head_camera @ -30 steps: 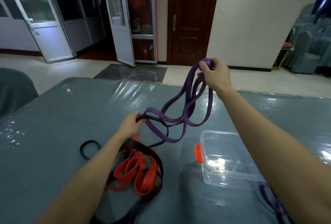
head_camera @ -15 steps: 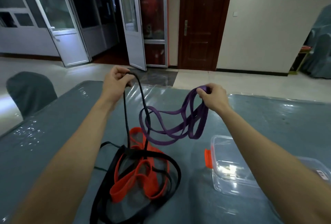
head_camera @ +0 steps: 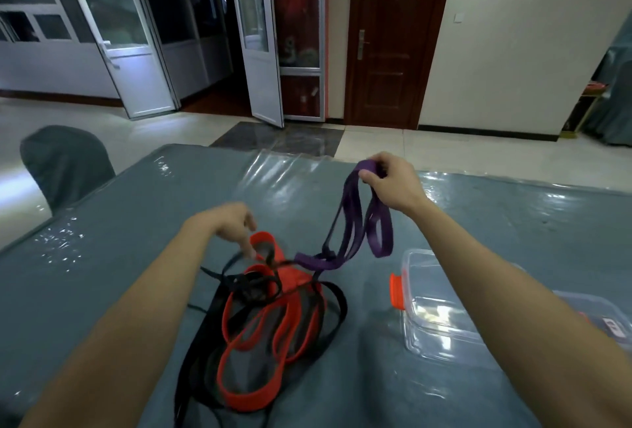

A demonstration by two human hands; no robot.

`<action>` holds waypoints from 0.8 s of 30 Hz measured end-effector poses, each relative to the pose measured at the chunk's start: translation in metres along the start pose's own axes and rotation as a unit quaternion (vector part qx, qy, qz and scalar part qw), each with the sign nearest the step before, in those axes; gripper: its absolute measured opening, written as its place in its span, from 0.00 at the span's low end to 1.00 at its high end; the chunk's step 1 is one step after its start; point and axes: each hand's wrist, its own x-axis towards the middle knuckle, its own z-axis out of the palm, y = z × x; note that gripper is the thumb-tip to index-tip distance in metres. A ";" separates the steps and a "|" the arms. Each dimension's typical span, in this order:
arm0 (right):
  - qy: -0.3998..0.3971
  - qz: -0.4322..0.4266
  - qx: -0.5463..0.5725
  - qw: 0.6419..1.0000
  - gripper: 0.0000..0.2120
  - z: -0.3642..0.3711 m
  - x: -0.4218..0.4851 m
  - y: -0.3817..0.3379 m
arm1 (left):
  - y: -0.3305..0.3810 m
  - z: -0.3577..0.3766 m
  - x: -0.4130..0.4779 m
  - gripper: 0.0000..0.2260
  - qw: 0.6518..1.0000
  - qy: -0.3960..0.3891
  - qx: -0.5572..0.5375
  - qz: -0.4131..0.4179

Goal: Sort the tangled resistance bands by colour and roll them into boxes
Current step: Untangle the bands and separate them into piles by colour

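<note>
Hands listed: the left hand (head_camera: 229,225) is held low, fingers loosely spread and nothing gripped, a fingertip just at a strand of the black bands (head_camera: 201,342), which are tangled with the red bands (head_camera: 297,278) on the surface (head_camera: 119,256). The purple band (head_camera: 379,239) is pinched at its top by the higher right hand (head_camera: 390,184), its lower end draped onto the tangle. A clear box (head_camera: 427,342) is set further right.
</note>
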 end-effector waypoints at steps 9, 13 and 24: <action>0.017 -0.043 0.150 0.988 0.08 -0.066 -0.010 -0.046 | 0.114 0.074 0.013 0.36 0.931 0.054 -0.295 0.210; 0.083 -0.067 0.010 0.994 0.10 -0.106 -0.029 -0.043 | 0.136 0.058 0.025 0.10 0.923 0.157 -0.263 0.233; 0.258 0.014 0.189 0.947 0.14 -0.180 -0.067 -0.019 | 0.141 0.000 0.010 0.08 0.834 0.413 -0.272 0.244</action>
